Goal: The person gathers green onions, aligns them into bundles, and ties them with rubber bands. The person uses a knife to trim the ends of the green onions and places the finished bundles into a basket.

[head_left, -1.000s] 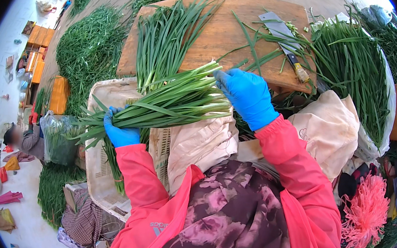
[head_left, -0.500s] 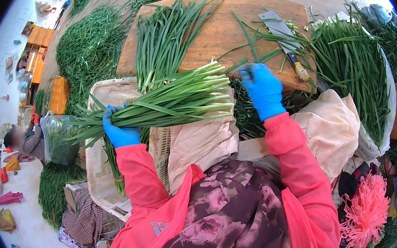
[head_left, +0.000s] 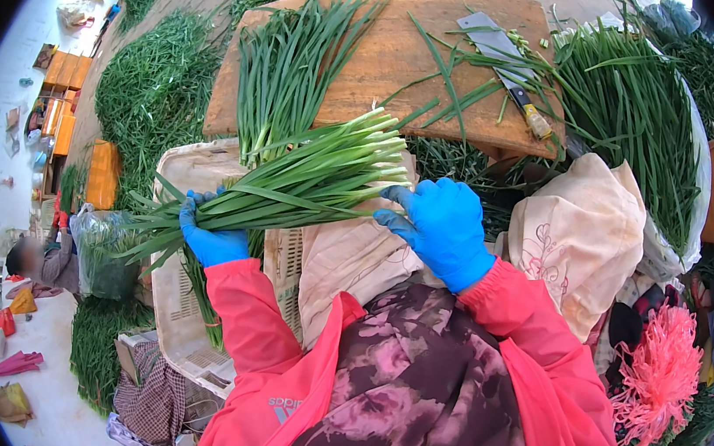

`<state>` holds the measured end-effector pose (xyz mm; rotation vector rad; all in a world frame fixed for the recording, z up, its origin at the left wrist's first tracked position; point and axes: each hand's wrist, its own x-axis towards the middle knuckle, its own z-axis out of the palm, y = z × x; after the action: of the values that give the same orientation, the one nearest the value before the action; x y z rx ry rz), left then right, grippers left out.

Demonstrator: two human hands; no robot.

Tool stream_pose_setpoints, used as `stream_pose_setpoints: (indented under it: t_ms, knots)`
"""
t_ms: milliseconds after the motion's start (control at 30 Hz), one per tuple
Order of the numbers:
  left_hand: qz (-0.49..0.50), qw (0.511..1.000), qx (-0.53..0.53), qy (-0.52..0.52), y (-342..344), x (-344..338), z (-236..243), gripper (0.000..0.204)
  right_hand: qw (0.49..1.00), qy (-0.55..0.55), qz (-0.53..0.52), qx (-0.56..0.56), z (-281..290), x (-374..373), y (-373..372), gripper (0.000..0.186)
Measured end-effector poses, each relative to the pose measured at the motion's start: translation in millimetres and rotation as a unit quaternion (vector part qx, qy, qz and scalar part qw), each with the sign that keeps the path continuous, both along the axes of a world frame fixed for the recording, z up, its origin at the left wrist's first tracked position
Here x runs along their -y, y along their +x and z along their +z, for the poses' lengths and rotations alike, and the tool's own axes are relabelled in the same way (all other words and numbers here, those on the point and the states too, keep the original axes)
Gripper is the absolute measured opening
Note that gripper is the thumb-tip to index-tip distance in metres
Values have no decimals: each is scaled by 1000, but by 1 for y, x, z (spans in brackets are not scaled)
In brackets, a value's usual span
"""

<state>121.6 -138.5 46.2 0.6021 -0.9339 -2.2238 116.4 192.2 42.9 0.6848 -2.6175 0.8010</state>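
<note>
A bunch of garlic chives lies slantwise in front of me, pale stem ends toward the right. My left hand, in a blue glove, is closed around its leafy end. My right hand, also blue-gloved, is at the stem ends, thumb and forefinger apart beside the lower stems; whether they touch a stem is unclear. Behind the bunch, more chives lie on a wooden board and hang over its near edge. A cleaver with a dark and yellow handle rests on the board among loose leaves.
A pale plastic basket stands below my left hand. Chive heaps lie at left, with a large bagged pile at right. Pink ties hang at my right. Another person is at far left.
My right hand has come down from the board's near edge to the stem ends of the bunch, and its thumb and forefinger have parted. My left hand keeps its hold, almost in place.
</note>
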Motion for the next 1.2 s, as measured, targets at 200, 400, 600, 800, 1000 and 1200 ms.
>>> stream_pose_setpoints:
  t_ms: [200, 400, 600, 800, 1000, 1200]
  knots:
    - [4, 1000, -6, 10, -1, 0, 2, 12, 968, -123, 47, 216, -30, 9, -3, 23]
    - [2, 999, 30, 42, 4, 8, -12, 12, 975, -138, 10, 174, -54, -24, -14, 19]
    - [9, 998, 46, 38, 4, 2, -9, 12, 952, 60, -171, 246, -37, -60, -24, 29]
    - [0, 999, 26, 33, 1, -7, 4, 12, 994, -32, -64, 79, 0, -7, -27, 39]
    - [-5, 1000, 17, 14, 2, -5, 7, 11, 995, 43, -40, 76, -4, 15, -35, 30]
    - [-15, 999, 22, 17, 2, -4, 5, 10, 992, -51, -49, 102, -21, 21, -38, 21]
